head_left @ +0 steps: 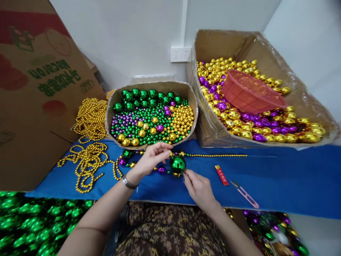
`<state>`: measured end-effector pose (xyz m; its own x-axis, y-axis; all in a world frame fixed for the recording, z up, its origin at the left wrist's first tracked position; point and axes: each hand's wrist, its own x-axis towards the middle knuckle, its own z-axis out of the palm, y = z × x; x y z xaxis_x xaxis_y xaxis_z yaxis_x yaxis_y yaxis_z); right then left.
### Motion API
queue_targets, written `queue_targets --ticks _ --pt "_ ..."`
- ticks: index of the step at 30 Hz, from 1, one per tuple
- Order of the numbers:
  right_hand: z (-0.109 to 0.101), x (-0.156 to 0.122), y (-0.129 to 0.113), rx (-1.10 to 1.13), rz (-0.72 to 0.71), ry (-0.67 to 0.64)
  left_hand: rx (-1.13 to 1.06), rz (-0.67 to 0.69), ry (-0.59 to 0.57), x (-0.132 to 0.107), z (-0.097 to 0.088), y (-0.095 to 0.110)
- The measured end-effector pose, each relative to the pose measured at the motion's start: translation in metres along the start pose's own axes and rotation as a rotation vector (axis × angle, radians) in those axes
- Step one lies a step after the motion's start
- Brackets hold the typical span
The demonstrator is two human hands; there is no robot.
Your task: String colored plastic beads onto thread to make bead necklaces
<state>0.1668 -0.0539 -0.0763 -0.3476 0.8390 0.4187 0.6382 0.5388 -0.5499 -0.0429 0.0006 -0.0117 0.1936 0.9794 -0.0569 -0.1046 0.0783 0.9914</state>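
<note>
A large shiny green ball (177, 164) sits between my two hands, above the blue table. My left hand (153, 156) is at its upper left, thumb and forefinger pinched on a thin thread that barely shows. At the ball's lower right, my right hand (200, 188) is closed, with a bit of thread poking out below its fingertips. A strand of purple (161, 170), gold and green beads runs behind my left wrist. To the right, a string of small gold beads (218, 155) lies straight, ending in a fine bare line like a needle or wire.
Thread snips (245, 194) with a pink handle lie beside a small red packet (221, 175). Behind stands a cut-down carton (195, 124) of mixed beads; right of it, a larger carton (213, 137) holds a red basket (250, 92). Gold bead chains (90, 156) lie left.
</note>
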Motion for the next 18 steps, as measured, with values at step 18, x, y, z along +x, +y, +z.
queue_targets --ticks 18 --pt "-0.009 0.019 -0.011 0.238 0.033 -0.057 0.388 0.355 0.048 -0.022 0.037 -0.001"
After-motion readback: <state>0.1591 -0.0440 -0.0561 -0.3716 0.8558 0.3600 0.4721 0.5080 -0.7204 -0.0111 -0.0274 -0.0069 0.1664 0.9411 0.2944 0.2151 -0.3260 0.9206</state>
